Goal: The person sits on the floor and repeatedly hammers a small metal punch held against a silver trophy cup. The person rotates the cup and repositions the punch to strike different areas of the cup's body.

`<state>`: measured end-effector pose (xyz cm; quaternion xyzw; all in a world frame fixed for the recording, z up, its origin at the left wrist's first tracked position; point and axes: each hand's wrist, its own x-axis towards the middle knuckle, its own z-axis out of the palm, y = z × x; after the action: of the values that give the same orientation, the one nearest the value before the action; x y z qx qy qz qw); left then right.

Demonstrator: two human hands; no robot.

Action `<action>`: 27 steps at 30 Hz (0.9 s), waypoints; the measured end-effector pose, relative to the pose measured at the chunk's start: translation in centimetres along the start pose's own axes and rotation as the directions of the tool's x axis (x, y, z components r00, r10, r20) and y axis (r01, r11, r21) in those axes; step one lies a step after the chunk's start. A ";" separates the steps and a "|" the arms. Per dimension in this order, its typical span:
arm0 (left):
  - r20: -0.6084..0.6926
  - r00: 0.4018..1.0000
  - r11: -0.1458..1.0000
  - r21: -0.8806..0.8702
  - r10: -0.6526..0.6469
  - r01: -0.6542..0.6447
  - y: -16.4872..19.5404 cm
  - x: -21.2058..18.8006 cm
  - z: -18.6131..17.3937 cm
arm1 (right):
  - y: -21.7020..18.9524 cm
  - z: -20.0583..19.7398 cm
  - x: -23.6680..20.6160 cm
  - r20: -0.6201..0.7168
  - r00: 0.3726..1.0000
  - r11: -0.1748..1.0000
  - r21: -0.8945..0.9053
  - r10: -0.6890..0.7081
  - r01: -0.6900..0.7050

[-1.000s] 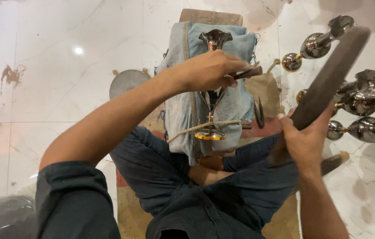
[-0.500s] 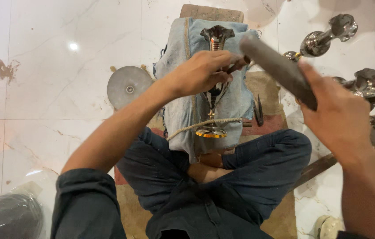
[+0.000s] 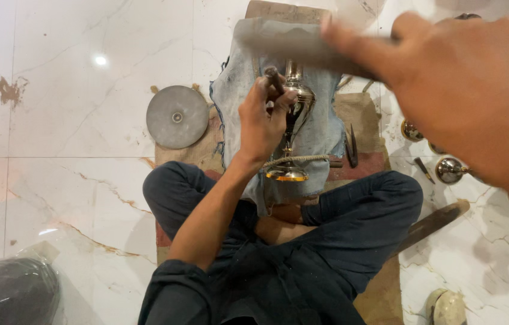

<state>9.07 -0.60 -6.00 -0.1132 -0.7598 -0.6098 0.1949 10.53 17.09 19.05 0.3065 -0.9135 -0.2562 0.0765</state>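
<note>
— How many things are we holding?

— Two. Our left hand (image 3: 261, 123) is pinching one small punch (image 3: 274, 78) against one brass vase (image 3: 295, 114) beneath our fingertips; our right hand (image 3: 465, 90) is clenching one blurred bar (image 3: 302, 45).

One metal disc (image 3: 177, 117), one brass vessel (image 3: 295, 114)

A shiny brass vessel (image 3: 294, 120) lies lengthwise on blue cloth (image 3: 320, 129), gold base toward the person.
</note>
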 end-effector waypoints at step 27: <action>-0.169 0.986 0.999 0.035 -0.002 0.008 0.7 -1.2 1.7 | 0.4 0.6 -1.1 -0.003 0.997 0.987 -0.145 -0.073 0.072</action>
<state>10.17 1.32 -6.19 -0.0560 -0.7515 -0.6041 0.2591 11.03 18.30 18.72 0.3344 -0.8804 -0.3233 0.0929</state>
